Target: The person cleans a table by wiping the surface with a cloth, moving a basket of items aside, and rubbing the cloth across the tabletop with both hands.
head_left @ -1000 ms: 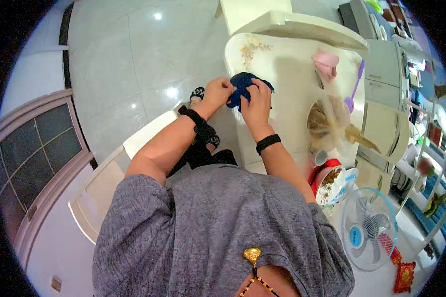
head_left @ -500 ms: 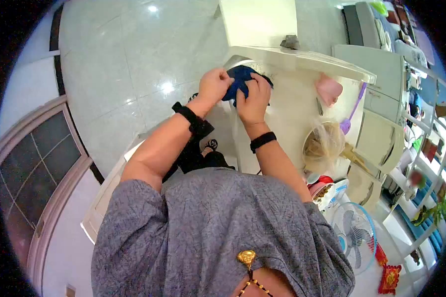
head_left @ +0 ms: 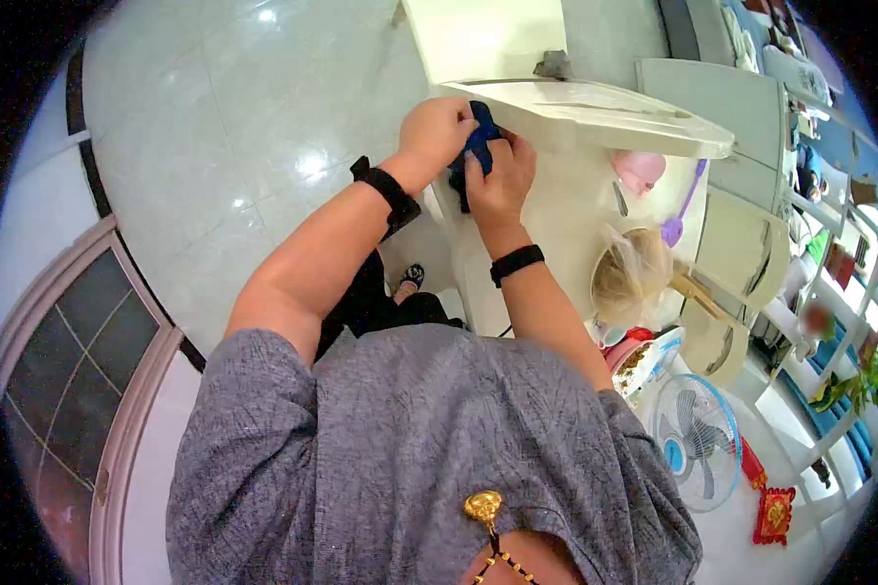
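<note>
A dark blue cloth [head_left: 481,136] is bunched between my two hands at the table's near left edge. My left hand [head_left: 437,136] is closed, its fingertips pinching the upper left side of the cloth. On the cloth's right side, my right hand [head_left: 502,183] has its thumb and fingers curled round it. A darker part of the cloth hangs below, between the hands. Both wrists wear black bands. The hands are close together, just below the pale chair back [head_left: 595,112].
On the white table [head_left: 556,210] are a pink item [head_left: 639,171], a purple long-handled tool [head_left: 683,210], a bag-covered basket [head_left: 631,273] and a bowl of food [head_left: 634,363]. A fan [head_left: 696,444] stands at the lower right. A grey item [head_left: 553,65] lies on the chair beyond.
Both hands have moved up in the view with the blue cloth, which now looks more bunched. The view has shifted, so the chair back covers more of the table's far side.
</note>
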The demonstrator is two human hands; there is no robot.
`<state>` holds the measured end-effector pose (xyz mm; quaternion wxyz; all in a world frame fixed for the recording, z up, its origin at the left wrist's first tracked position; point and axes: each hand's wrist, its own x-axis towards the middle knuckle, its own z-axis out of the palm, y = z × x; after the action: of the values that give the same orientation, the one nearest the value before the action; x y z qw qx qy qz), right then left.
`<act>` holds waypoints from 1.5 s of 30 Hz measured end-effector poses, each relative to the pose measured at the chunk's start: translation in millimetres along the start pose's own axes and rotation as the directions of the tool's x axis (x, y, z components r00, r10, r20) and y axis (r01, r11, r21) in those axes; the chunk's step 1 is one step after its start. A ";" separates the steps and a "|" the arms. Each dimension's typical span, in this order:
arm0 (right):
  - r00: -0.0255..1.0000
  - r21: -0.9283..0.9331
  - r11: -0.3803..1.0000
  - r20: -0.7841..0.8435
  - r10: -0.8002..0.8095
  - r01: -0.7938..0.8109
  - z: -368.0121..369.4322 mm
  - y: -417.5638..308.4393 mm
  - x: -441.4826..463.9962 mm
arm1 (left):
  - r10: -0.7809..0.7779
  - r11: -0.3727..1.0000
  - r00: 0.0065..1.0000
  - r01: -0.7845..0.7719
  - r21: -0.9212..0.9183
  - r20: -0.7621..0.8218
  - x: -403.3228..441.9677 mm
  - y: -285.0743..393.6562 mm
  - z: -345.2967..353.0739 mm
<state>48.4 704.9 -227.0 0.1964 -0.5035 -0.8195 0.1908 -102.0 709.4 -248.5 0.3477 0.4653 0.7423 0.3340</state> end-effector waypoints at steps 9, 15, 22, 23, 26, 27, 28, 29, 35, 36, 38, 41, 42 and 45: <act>0.971 0.016 0.975 0.088 -0.222 0.222 -17.6 2.2 -39.9 | -0.149 0.963 0.958 0.085 -0.254 -0.245 -81.8 -14.6 14.3; 0.950 0.046 0.957 0.121 -0.290 0.286 -39.1 13.3 -97.4 | -0.212 0.946 0.907 0.098 -0.308 -0.363 -158.0 -7.2 54.5; 0.938 0.069 0.955 0.180 -0.297 0.289 -91.3 59.7 -225.2 | -0.288 0.929 0.892 0.171 -0.329 -0.348 -281.5 4.1 131.2; 0.937 0.061 0.957 0.199 -0.289 0.282 -98.9 63.5 -244.8 | -0.324 0.911 0.894 0.206 -0.357 -0.310 -301.6 4.7 141.3; 0.929 0.061 0.958 0.233 -0.287 0.281 -115.7 77.2 -289.3 | -0.268 0.926 0.913 0.156 -0.343 -0.307 -351.5 7.1 164.8; 0.927 0.075 0.958 0.241 -0.287 0.277 -120.9 83.3 -306.3 | -0.270 0.935 0.924 0.184 -0.303 -0.271 -365.5 2.4 173.7; 0.924 0.088 0.958 0.252 -0.287 0.274 -124.9 87.4 -321.2 | -0.276 0.941 0.932 0.213 -0.262 -0.234 -375.0 -0.4 178.1; 0.926 0.096 0.956 0.235 -0.294 0.279 -130.2 88.8 -335.5 | -0.347 0.901 0.932 0.299 -0.314 -0.109 -381.1 9.5 168.6; 0.936 0.073 0.960 0.216 -0.279 0.269 -131.9 80.5 -335.5 | -0.317 0.930 0.946 0.296 -0.218 -0.068 -377.4 7.0 167.6; 0.934 0.075 0.959 0.216 -0.284 0.274 -128.9 78.9 -325.3 | -0.326 0.927 0.944 0.308 -0.212 -0.052 -373.6 5.9 165.7; 0.932 0.089 0.953 0.203 -0.301 0.289 -122.1 76.8 -303.1 | -0.338 0.928 0.932 0.307 -0.212 -0.129 -359.0 11.2 156.5; 0.932 0.076 0.947 0.172 -0.320 0.311 -105.9 71.3 -264.6 | -0.317 0.945 0.917 0.285 -0.160 -0.242 -322.9 13.4 139.5; 0.927 0.065 0.940 0.156 -0.341 0.334 -100.0 69.4 -253.9 | -0.279 0.960 0.919 0.259 -0.107 -0.280 -311.6 4.9 138.1; 0.935 0.079 0.945 0.138 -0.327 0.319 -98.2 66.5 -245.9 | -0.295 0.937 0.923 0.230 -0.262 -0.245 -304.5 8.3 130.8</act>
<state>251.0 522.8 -209.5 0.1770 -0.3408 -0.8978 0.2156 108.9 453.7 -249.1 0.3318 0.2658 0.7967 0.4295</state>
